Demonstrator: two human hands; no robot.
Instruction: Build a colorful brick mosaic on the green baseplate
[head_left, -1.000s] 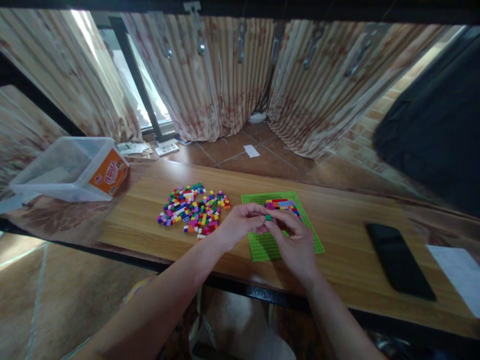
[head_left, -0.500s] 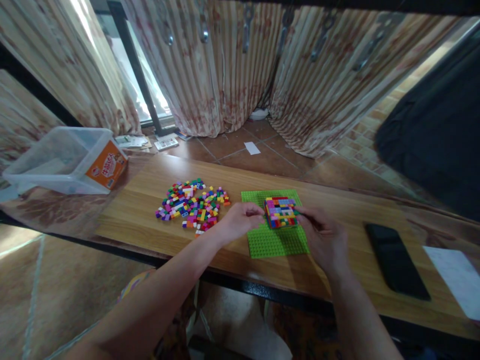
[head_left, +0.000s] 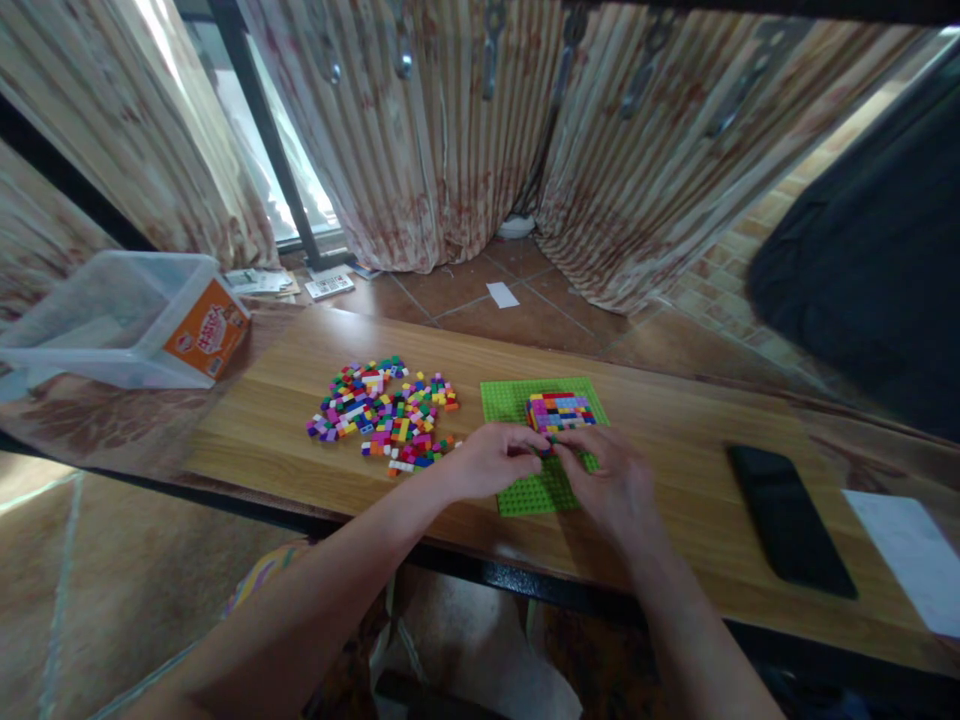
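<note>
A block of stacked, many-coloured toy bricks (head_left: 562,408) stands on a green studded baseplate (head_left: 532,496). My right hand (head_left: 611,480) pinches a small green brick (head_left: 553,439) at the block's near side. From the left, my left hand (head_left: 499,460) meets it with curled fingers, thumb and forefinger close together by the same brick. Whatever those left fingertips grip is too small to make out. Both hands hide the near face of the block and part of the baseplate. Loose coloured bricks (head_left: 386,412) lie in a spread pile left of my left hand.
On the wooden tabletop (head_left: 262,420), a black phone (head_left: 791,520) lies to the right beside a white sheet (head_left: 904,550). A clear plastic bin (head_left: 112,345) with an orange label stands at the far left. Striped curtains (head_left: 420,150) hang behind the table.
My right hand has moved left and nearer with the green brick, from the block's right side to its near side. My left hand has shifted slightly right, and the fingertips now meet.
</note>
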